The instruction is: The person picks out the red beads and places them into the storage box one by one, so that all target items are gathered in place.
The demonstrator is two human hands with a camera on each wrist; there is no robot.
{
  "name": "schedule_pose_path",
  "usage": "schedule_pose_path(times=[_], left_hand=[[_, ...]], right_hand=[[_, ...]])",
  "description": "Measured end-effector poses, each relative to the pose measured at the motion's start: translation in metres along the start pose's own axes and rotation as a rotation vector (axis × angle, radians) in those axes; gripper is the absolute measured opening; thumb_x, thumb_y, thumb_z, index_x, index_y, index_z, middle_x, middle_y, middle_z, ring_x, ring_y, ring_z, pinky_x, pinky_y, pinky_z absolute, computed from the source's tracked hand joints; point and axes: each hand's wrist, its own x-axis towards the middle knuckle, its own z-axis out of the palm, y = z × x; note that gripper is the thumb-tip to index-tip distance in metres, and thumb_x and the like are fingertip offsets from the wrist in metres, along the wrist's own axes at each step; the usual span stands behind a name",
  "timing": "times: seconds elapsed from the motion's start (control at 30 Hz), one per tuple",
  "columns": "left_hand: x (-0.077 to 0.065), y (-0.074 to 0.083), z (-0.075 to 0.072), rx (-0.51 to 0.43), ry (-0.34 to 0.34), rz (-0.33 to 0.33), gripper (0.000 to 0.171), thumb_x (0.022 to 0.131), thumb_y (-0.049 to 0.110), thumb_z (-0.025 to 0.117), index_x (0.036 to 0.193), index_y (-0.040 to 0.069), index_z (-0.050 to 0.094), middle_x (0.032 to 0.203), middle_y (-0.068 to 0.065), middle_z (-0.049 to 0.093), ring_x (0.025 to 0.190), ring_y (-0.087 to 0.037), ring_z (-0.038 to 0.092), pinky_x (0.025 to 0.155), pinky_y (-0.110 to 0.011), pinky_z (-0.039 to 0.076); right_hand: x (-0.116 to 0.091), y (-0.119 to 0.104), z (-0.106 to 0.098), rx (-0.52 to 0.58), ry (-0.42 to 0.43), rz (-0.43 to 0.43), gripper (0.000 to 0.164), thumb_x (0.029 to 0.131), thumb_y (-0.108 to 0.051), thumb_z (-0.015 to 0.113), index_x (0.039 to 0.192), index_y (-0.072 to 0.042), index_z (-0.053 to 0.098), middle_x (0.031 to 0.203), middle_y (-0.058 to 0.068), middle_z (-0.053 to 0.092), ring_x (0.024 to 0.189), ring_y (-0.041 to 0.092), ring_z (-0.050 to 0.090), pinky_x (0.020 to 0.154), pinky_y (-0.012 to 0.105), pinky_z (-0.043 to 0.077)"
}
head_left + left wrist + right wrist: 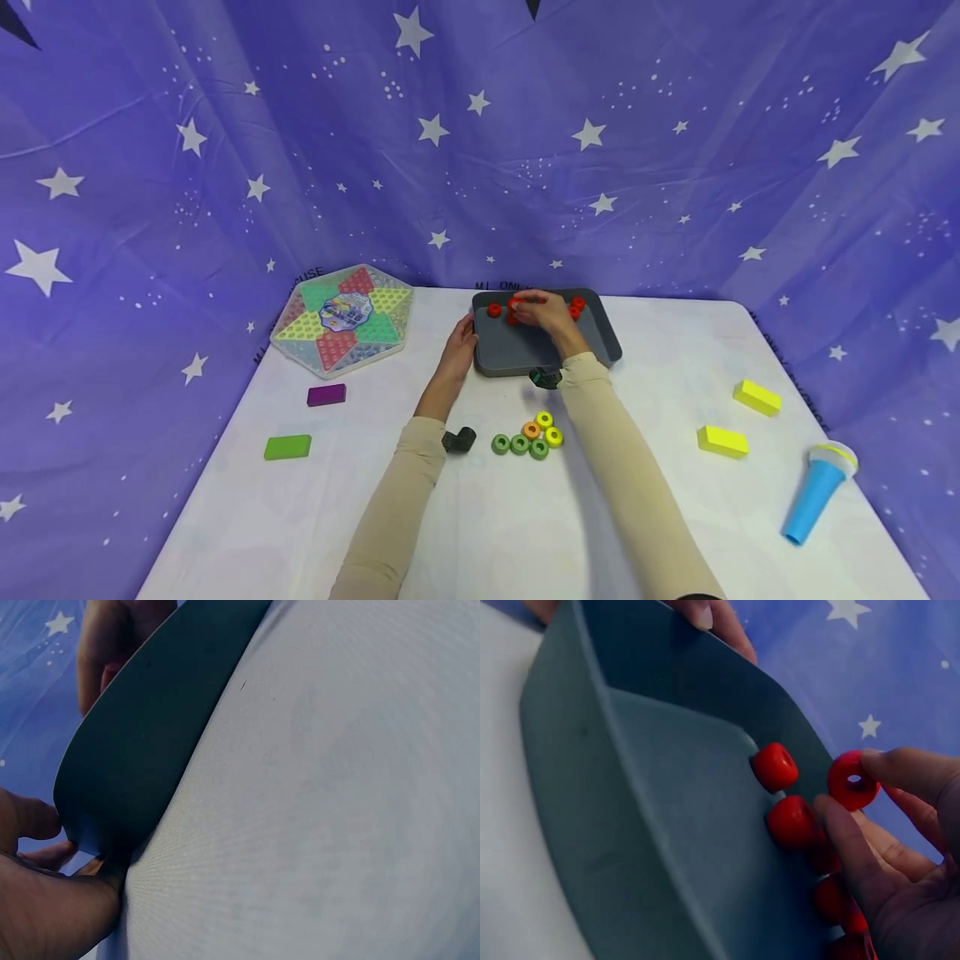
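Observation:
My right hand (546, 312) pinches a red ring-shaped bead (853, 781) between thumb and fingertip, its hole showing, above the far part of a dark grey tray (510, 354). Inside the tray, several more red beads (775, 766) sit along its far side, some hidden behind the right hand. At the tray's left side, my left hand (459, 346) grips the wall. In the left wrist view its fingers (37, 819) meet the tray's corner, the thumb lying low by the base.
Near the tray lie green rings (519, 444), yellow rings (553, 437) and an orange ring (531, 430). A star-patterned game board (345, 321), purple block (326, 395) and green block (287, 447) are left; yellow blocks (722, 442) and a blue toy microphone (813, 500) are right.

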Motion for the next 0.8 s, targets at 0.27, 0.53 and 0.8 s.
schedule_pose_path(times=[0.27,0.53,0.8], left_hand=[[0.006,-0.011,0.003,-0.005,0.042,0.021,0.052,0.099,-0.001,0.038,0.150,0.004,0.030,0.155,-0.019,0.029,0.144,-0.027,0.025,0.119,-0.038,0.020],[0.005,-0.014,0.005,0.010,0.044,0.020,0.052,0.099,-0.001,0.038,0.150,0.004,0.030,0.155,-0.019,0.029,0.144,-0.028,0.026,0.118,-0.039,0.021],[0.008,-0.015,0.000,-0.002,0.045,0.033,0.052,0.099,-0.001,0.038,0.150,0.004,0.030,0.154,-0.018,0.032,0.143,-0.027,0.029,0.118,-0.038,0.022]], right_hand=[[0.008,-0.003,0.006,-0.103,0.050,-0.024,0.033,0.083,-0.003,0.074,0.115,-0.002,0.068,0.092,0.002,0.070,0.087,0.015,0.070,0.085,0.033,0.056],[0.008,-0.004,0.008,-0.259,0.035,0.010,0.031,0.084,-0.008,0.073,0.116,-0.006,0.069,0.107,0.012,0.071,0.099,0.026,0.069,0.088,0.037,0.055],[0.008,-0.008,0.020,-0.519,0.077,-0.002,0.024,0.084,-0.016,0.075,0.108,-0.010,0.074,0.115,0.013,0.067,0.093,0.025,0.063,0.082,0.036,0.053]])
